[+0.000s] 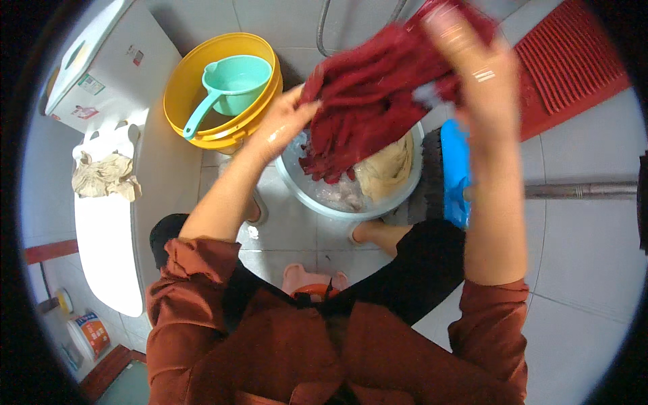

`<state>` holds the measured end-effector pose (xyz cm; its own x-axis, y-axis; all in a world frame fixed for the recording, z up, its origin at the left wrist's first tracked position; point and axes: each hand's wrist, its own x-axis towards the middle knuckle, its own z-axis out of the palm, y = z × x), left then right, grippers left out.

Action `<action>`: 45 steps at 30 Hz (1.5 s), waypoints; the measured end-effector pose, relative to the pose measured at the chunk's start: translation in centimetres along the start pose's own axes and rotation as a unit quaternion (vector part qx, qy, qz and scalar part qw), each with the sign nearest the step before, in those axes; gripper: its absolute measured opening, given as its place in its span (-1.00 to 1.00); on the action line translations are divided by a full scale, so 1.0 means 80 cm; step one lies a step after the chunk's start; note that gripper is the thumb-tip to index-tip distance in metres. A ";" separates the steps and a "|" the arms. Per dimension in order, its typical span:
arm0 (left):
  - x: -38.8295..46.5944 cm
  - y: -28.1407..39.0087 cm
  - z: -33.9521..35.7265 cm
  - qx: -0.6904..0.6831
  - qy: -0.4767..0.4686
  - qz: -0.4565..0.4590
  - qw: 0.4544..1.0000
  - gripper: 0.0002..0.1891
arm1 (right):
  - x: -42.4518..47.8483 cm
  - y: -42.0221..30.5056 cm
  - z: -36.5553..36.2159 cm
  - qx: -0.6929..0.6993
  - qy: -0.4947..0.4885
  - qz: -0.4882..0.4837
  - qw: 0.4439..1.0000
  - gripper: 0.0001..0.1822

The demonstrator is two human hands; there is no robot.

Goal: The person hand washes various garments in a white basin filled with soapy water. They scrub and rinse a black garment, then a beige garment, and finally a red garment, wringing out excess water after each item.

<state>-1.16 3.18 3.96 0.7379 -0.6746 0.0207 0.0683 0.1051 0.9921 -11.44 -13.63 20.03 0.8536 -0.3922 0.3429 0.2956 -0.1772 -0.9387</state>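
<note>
A wet dark-red cloth [364, 96] is stretched between my two hands above a pale basin [324, 206]. My left hand [281, 121] grips its left end, thumb on the near side. Higher up on the right, my right hand [476, 66] is blurred and holds the other end. The cloth's gathered lower edge hangs down into the basin. Inside the basin are soapy water [331, 192] and a cream-coloured cloth [387, 169], partly covered by the red one.
Left of the basin, a yellow bucket [172, 106] holds a mint-green dipper [238, 83]. A toilet [106, 243] with a crumpled beige cloth [106, 174] on it stands farther left. A red washboard [572, 61] and a blue-headed brush [455, 172] lie right. A pink stool [298, 276] is beneath me.
</note>
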 end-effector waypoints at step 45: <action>0.015 0.100 0.056 -0.222 -0.070 0.072 0.970 -0.50 | 0.027 -0.104 -0.036 -0.216 -0.075 -0.148 0.962 -0.67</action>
<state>-2.75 -0.03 12.46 0.6646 -0.7190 0.2035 0.2766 0.4896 0.8269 -13.32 -15.58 28.71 0.8210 -0.1383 0.5540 0.3573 -0.6324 -0.6873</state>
